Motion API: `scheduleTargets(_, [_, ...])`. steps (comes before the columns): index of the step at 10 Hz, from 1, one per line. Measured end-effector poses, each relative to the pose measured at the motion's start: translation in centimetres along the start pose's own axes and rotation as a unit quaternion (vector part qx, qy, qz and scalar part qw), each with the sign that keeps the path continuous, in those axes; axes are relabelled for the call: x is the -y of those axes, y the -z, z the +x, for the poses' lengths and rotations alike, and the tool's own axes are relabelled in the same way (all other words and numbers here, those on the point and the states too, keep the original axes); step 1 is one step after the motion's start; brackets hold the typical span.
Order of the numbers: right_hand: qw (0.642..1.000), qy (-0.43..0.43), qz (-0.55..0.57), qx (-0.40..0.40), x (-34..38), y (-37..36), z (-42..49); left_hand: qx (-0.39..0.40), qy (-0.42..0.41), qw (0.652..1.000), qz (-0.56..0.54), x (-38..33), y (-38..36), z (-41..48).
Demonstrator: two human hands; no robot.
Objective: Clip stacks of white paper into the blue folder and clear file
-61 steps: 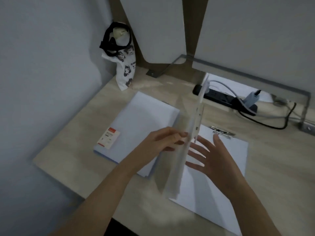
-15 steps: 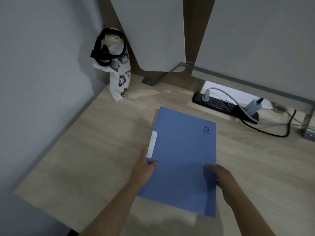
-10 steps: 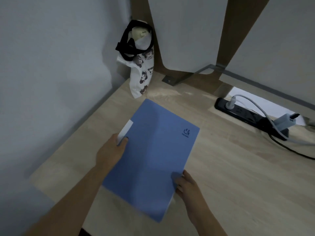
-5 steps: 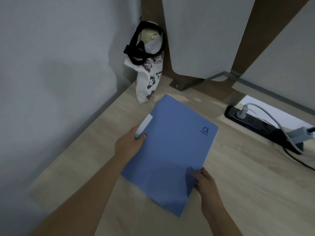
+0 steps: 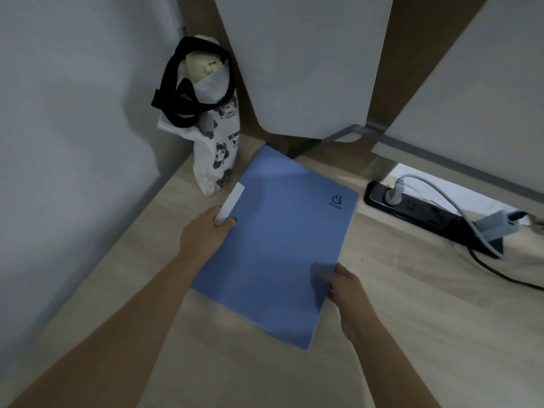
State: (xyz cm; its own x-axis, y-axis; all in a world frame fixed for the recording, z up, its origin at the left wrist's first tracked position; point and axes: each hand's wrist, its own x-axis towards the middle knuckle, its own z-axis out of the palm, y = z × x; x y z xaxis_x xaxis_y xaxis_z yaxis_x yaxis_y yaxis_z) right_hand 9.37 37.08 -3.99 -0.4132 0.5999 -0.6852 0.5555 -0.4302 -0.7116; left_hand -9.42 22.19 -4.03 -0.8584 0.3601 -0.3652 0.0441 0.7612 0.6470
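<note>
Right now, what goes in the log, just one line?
blue folder closed | left hand holds its left edge at white label | right hand holds its right edge

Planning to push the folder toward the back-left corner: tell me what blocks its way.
The printed bag stands upright in that corner, right beside the far left edge of the blue folder, blocking the path. The left hand and right hand both grip the folder.

I'm seeing folder (image 5: 276, 245) lying on desk (image 5: 412, 334); tote bag (image 5: 216, 160) standing at its 11 o'clock, power strip (image 5: 426, 213) sitting at 3; left hand (image 5: 206, 234) gripping its 9 o'clock edge, right hand (image 5: 343, 285) the 4.
</note>
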Motion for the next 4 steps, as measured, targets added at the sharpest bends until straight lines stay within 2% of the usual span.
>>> scheduleTargets(2, [1.000,-0.017,0.004,0.024,0.3,1.2,0.1,0.016,0.018,1.000,0.013,-0.3,-0.2,-0.2])
scheduleTargets(3, [0.995,-0.030,0.046,0.080,0.7,2.8,-0.9,0.035,0.028,0.999,-0.025,-0.7,-0.1,-0.1])
scheduleTargets(4, [0.996,-0.009,0.053,0.071,1.4,6.3,-2.8,-0.014,0.026,0.999,-0.026,-1.1,-0.2,-1.8])
